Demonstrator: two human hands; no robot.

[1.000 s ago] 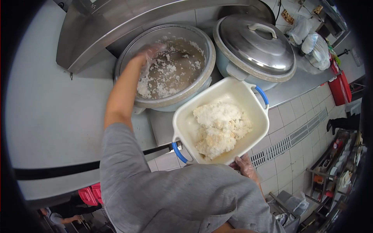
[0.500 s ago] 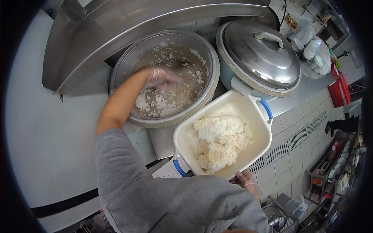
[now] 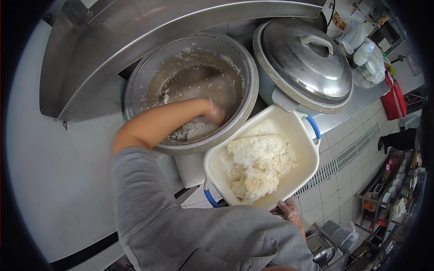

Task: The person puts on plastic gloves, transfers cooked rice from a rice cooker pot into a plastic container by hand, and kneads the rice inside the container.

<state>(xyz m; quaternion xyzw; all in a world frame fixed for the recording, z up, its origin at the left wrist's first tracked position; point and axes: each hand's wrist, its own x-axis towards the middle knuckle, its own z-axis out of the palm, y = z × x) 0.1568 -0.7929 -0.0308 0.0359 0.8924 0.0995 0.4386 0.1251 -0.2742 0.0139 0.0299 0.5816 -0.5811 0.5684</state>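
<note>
My left hand [image 3: 216, 114], in a clear plastic glove, is down inside a large open rice cooker pot [image 3: 135, 90], near its right wall. Motion blurs its fingers, so their grip does not show. Grains and patches of cooked rice [image 3: 196, 130] cling to the pot's bottom and sides. My right hand [image 3: 291, 213], also gloved, grips the near rim of a white plastic tub [image 3: 217, 167] with blue handles. A big clump of cooked rice [image 3: 260, 165] lies in the tub, which is beside the pot.
A second rice cooker [image 3: 303, 63] with a domed metal lid stands to the right. A curved steel panel [image 3: 108, 49] rises behind the pot. Plastic bags [image 3: 370, 63] and a red container [image 3: 394, 100] are farther right. A shelf rack [image 3: 384, 198] stands across the tiled floor.
My left hand has swept right and slightly down inside the pot, and less loose rice shows on the bottom. My right hand stays on the tub's rim. The view has shifted slightly.
</note>
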